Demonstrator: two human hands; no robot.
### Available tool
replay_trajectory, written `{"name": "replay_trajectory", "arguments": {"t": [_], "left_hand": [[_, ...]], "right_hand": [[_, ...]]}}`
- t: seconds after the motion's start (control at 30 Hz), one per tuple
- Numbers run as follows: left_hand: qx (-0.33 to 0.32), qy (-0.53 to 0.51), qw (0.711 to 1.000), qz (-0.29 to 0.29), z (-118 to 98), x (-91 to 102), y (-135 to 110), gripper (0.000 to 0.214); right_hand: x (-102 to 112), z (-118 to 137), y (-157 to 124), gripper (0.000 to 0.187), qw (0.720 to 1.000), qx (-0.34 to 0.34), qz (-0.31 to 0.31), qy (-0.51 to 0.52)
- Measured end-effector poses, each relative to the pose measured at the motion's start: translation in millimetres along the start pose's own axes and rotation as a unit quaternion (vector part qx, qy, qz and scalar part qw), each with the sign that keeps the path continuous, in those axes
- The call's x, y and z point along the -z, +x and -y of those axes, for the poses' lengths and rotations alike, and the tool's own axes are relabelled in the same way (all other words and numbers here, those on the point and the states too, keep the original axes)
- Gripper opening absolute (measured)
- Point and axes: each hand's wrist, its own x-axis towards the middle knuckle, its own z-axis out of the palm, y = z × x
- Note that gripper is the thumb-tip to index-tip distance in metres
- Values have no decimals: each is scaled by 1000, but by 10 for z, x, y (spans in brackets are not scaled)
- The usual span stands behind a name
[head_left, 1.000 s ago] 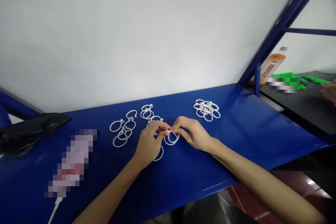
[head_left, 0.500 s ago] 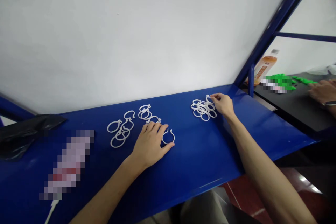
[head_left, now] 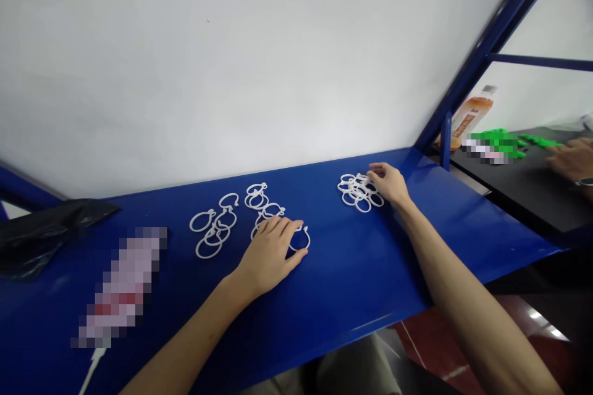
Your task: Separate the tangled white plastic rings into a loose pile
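Left hand, grip wide, spans a white ring just below centre frame; right hand dips at the white ring pile, right of centre, its grip impossible to tell.

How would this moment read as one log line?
left hand: over loose rings | right hand: at ring pile | table: beneath rings | black bag: left end
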Motion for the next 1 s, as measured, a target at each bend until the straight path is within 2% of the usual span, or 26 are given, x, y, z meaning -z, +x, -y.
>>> {"name": "replay_trajectory", "arguments": {"t": [0.23, 0.37, 0.47, 0.5, 0.53, 0.57, 0.6, 0.67, 0.73, 0.8, 0.87, 1.0], "left_hand": [[2, -3, 1000, -6, 2, -10, -6, 40], [9, 2, 1000, -21, 3, -16, 4, 44], [15, 3, 999, -51, -12, -8, 20, 46], [17, 3, 998, -65, -18, -4, 25, 46], [18, 3, 997, -81, -23, 0, 29, 46], [18, 4, 995, -97, -27, 4, 31, 46], [17, 4, 993, -113, -30, 7, 33, 46], [15, 1, 990, -143, -33, 11, 31, 45], [15, -13, 986, -163, -40, 16, 28, 43], [26, -60, 985, -162, -54, 27, 29, 39], [49, -132, 979, -149, -73, 48, 40, 31], [96, -240, 957, -134, -85, 105, 76, 14]], "right_hand": [[3, 31, -11, 34, 999, 13, -34, -4], [5, 153, -93, 29, 985, 121, -102, -67], [-11, 406, -329, 24, 965, 220, -133, -57], [-25, 514, -445, 23, 963, 241, -117, -31], [-45, 625, -575, 24, 963, 259, -74, 5], [-71, 732, -711, 24, 961, 272, -5, 49], [-104, 830, -847, 24, 951, 284, 86, 84], [-182, 974, -1084, 24, 913, 302, 243, 124], [-260, 1040, -1239, 22, 888, 298, 317, 150], [-314, 1042, -1300, 19, 883, 287, 334, 160], [-330, 1019, -1292, 18, 886, 288, 325, 160], [-284, 1000, -1237, 17, 871, 330, 326, 160]]}}
